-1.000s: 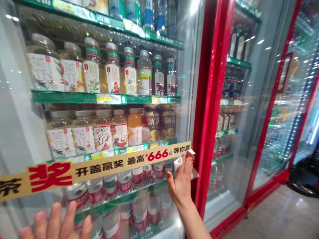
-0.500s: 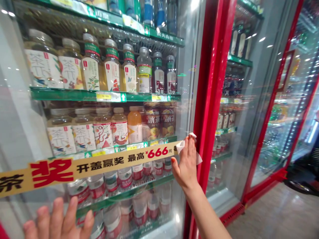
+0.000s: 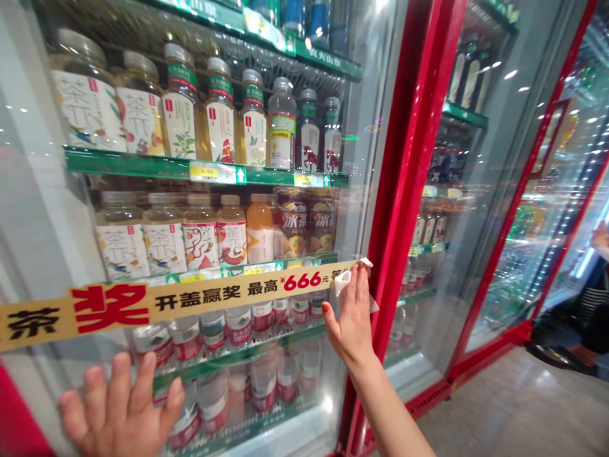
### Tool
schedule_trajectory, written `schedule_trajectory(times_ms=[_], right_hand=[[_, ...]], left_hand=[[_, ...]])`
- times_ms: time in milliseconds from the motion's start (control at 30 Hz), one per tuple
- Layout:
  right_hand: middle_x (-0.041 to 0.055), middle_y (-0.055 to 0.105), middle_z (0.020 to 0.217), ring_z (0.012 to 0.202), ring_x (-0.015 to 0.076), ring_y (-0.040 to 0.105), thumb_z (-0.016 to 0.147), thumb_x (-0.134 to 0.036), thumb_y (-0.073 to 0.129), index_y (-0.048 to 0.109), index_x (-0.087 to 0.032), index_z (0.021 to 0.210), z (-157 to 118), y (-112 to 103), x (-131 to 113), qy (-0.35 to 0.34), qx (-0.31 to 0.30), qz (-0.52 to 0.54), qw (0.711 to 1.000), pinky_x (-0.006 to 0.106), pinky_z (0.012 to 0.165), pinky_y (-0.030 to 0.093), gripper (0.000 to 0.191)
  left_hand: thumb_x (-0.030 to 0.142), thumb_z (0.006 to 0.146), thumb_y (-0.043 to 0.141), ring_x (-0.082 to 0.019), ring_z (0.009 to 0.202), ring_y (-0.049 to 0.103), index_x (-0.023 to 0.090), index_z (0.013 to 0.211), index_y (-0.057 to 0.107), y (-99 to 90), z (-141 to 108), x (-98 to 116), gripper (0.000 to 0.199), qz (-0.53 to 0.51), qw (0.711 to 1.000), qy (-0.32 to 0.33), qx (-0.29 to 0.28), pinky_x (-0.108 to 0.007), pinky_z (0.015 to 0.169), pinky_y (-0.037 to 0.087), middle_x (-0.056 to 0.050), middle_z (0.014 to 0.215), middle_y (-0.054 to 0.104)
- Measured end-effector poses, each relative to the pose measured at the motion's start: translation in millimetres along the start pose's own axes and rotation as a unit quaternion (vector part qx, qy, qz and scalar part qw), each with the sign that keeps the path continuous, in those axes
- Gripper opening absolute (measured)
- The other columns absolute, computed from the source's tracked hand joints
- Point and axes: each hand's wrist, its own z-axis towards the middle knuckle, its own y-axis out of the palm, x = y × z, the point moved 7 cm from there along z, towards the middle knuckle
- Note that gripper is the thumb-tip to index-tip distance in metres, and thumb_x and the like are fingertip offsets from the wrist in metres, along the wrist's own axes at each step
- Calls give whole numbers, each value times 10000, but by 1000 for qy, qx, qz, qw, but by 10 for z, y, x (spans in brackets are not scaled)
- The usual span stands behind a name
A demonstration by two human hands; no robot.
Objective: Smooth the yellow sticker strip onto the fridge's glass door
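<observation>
My right hand (image 3: 351,320) lies nearly flat near the right edge of a glass fridge door, fingers pointing up. Under its fingers is a thin white tissue (image 3: 342,280), pressed to the right end of a yellow printed strip (image 3: 200,295) that runs across the glass. My left hand (image 3: 121,406) is at the lower left, below the strip, with fingers spread and nothing held. Whether its fingertips touch the glass I cannot tell. Behind the glass stand rows of drink bottles (image 3: 221,117) on green-edged shelves (image 3: 157,168).
A red door frame (image 3: 404,184) rises just right of my right hand. Beyond it stand more glass-fronted fridges (image 3: 504,235) with red frames. Grey shiny floor (image 3: 495,406) shows at lower right, where a seated or crouching person (image 3: 590,304) is partly in view.
The view has tilted, so the shelves sit higher in the picture. My right hand has slid slightly down against the strip, baring more of its end. My left hand appears higher and further right.
</observation>
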Motion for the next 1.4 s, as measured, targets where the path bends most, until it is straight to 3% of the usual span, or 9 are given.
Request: schedule_trajectory(times_ms=[167, 300, 433, 533, 733, 933, 1167, 1333, 1400], right_hand=[[227, 77, 1854, 1724, 419, 116, 1115, -577, 362, -66, -178, 1778, -189, 143, 23, 12, -15, 5, 1000, 756, 1268, 375, 884], [234, -19, 1851, 1728, 433, -4, 1102, -604, 380, -92, -112, 1764, 68, 243, -529, -41, 26, 16, 999, 773, 1297, 291, 951], [153, 314, 1810, 1718, 328, 200, 1062, -722, 441, 166, -127, 1772, -97, 335, -1365, -325, -31, 35, 945, 551, 1382, 253, 966], [68, 419, 1769, 1695, 232, 273, 1070, -745, 408, 290, -177, 1749, -159, 250, -1535, -488, -63, 49, 869, 411, 1404, 192, 893], [119, 138, 1854, 1732, 350, 94, 1112, -633, 373, 67, -178, 1777, 992, 157, -1685, -224, -34, 60, 972, 706, 1382, 61, 862], [-28, 393, 1776, 1662, 197, 359, 1084, -675, 445, 355, -285, 1719, 386, 422, -2586, -501, -240, 148, 818, 445, 1396, 300, 750], [55, 191, 1848, 1731, 316, 120, 1094, -668, 421, 173, -208, 1768, 946, 323, -3055, -360, -101, 203, 905, 635, 1411, 130, 853], [9, 425, 1766, 1675, 153, 317, 1093, -635, 432, 317, -189, 1732, 179, 551, -3446, -587, -140, 182, 776, 367, 1324, 401, 787], [11, 377, 1787, 1685, 157, 292, 1103, -651, 384, 322, -191, 1729, 287, 558, -3465, -598, -153, 155, 772, 393, 1341, 382, 780]], left_hand=[[360, 907, 765, -333, 1719, 180, 315, 1728, 326, -52, 134, 349, 932, 108, 988, 111, 21, -631, 1409, 109, -65, 1823, 277], [320, 959, 717, -290, 1731, 145, 268, 1741, 286, -124, 265, 542, 895, 127, 983, 130, 35, -579, 1421, 100, -89, 1832, 236], [298, 976, 696, -281, 1727, 170, 302, 1744, 272, -184, 157, 547, 877, 117, 988, 105, -5, -570, 1425, 116, -66, 1827, 249], [270, 983, 664, -271, 1732, 133, 289, 1748, 257, -138, -118, 468, 868, 138, 985, 94, -45, -551, 1433, 73, -65, 1827, 240], [266, 958, 655, -299, 1731, 104, 297, 1754, 232, 24, -506, 280, 902, 164, 982, 84, -28, -625, 1425, 73, -83, 1818, 244], [276, 949, 647, -297, 1727, 159, 272, 1694, 403, 62, -550, 250, 784, 155, 984, 90, -19, -619, 1424, 106, -94, 1781, 368], [312, 921, 639, -316, 1702, 262, 235, 1464, 654, 94, -600, 237, 548, 157, 984, 81, -21, -621, 1412, 142, -121, 1621, 599], [312, 889, 643, -332, 1615, 428, 253, 1281, 736, 107, -637, 198, 407, 155, 985, 77, -22, -617, 1401, 182, -126, 1411, 733], [312, 884, 665, -331, 1632, 402, 256, 1326, 715, 111, -645, 199, 448, 156, 985, 74, -20, -623, 1401, 178, -130, 1449, 716]])
